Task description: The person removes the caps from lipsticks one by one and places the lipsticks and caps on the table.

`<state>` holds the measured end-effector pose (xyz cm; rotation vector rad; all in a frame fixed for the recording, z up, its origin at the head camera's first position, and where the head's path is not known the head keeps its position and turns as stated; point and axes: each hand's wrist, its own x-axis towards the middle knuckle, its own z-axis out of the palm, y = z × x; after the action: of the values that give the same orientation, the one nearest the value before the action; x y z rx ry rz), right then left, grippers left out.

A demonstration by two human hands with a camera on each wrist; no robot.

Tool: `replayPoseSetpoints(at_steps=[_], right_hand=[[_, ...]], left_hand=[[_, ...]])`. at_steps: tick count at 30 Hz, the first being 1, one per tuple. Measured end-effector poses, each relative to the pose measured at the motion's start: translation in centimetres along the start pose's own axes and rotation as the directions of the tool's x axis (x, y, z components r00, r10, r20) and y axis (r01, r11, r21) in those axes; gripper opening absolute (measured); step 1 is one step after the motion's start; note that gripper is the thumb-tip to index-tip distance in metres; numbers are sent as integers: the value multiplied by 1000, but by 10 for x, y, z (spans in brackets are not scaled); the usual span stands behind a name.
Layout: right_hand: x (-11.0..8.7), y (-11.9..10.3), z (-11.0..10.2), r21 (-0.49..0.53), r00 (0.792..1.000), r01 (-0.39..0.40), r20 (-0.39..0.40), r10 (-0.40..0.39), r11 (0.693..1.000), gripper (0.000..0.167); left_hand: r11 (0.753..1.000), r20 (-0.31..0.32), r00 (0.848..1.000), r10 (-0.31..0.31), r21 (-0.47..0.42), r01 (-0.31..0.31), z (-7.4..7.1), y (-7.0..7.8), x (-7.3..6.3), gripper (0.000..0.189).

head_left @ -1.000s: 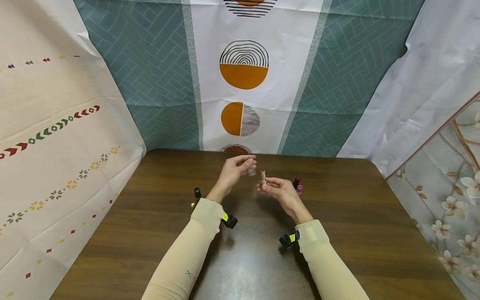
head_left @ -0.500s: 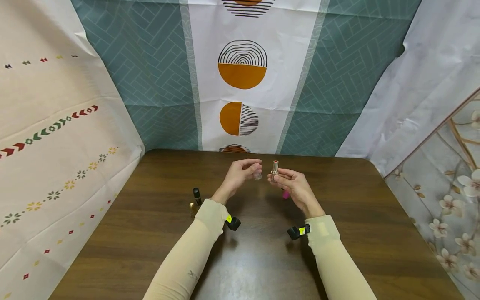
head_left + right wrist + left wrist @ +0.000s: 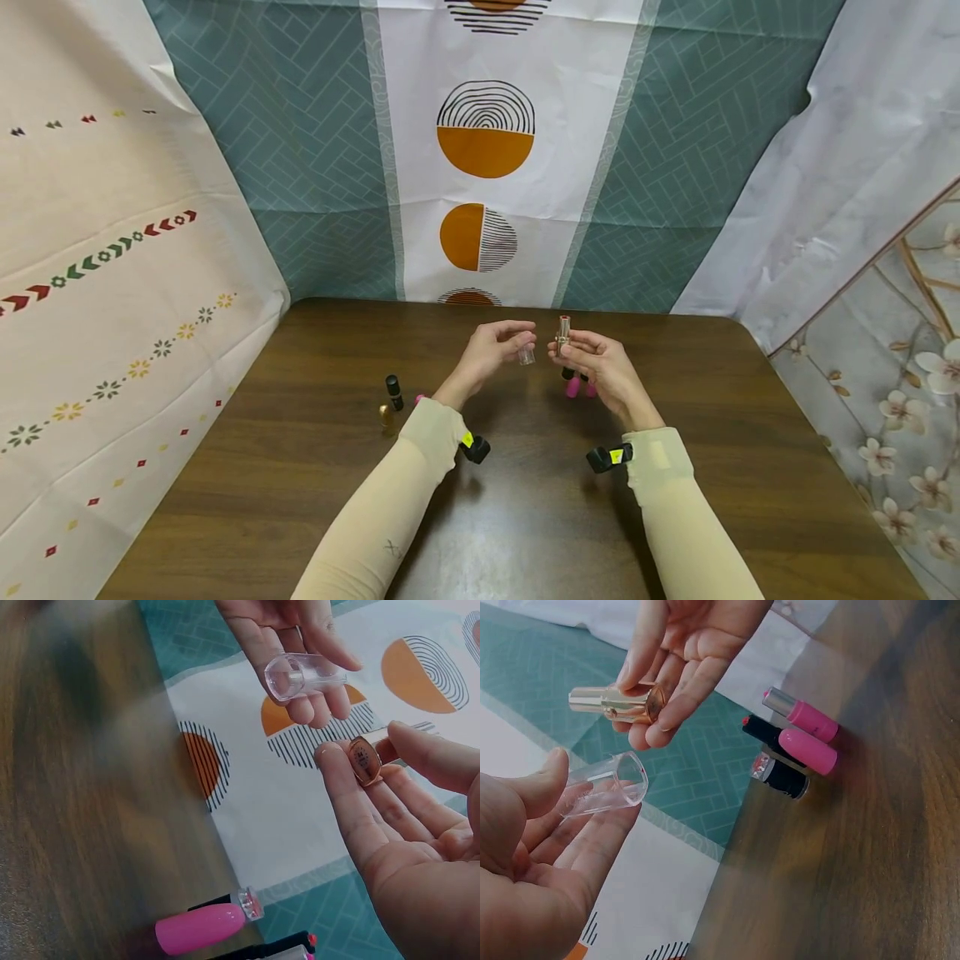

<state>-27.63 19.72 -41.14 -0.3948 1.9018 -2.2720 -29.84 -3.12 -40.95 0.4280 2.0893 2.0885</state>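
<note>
Over the far middle of the table, my left hand pinches a clear plastic cap between thumb and fingers, its open end facing outward in the left wrist view. My right hand grips a gold lipstick upright by its base, with a red tip showing on top in the head view. The lipstick's round bottom label faces the right wrist camera. Cap and lipstick are apart, a small gap between them. Behind the right hand stand a pink lipstick, a black lipstick and a pink cap.
A black tube with a clear top is beside the pink cap. Left of the left hand stand a black tube and a gold piece, with a pink item partly behind the sleeve. Hanging cloths border the brown table.
Both hands have shifted right with the cap and lipstick still held. The right hand has also moved slightly farther away, widening the gap. A pink item by the left sleeve has come into view.
</note>
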Motion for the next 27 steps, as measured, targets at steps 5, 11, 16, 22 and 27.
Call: replayPoseSetpoints(at_steps=[5, 11, 16, 22, 27], right_hand=[[5, 0, -3, 7, 1000, -11, -11, 11, 1000, 40], [12, 4, -1, -62, 1000, -17, -27, 15, 998, 42], [17, 8, 6, -199, 997, -47, -62, 35, 979, 42], [28, 17, 16, -330, 992, -65, -121, 26, 942, 39], [39, 18, 26, -453, 990, -66, -141, 1, 889, 35]], left_hand=[[994, -28, 999, 23, 109, -20, 4, 1, 5, 31], [947, -63, 996, 69, 318, -46, 5, -10, 13, 30], [889, -69, 993, 100, 455, -58, 5, -25, 17, 30], [860, -85, 991, 100, 508, -44, 5, -34, 17, 31], [859, -108, 989, 103, 511, -33, 5, -40, 19, 30]])
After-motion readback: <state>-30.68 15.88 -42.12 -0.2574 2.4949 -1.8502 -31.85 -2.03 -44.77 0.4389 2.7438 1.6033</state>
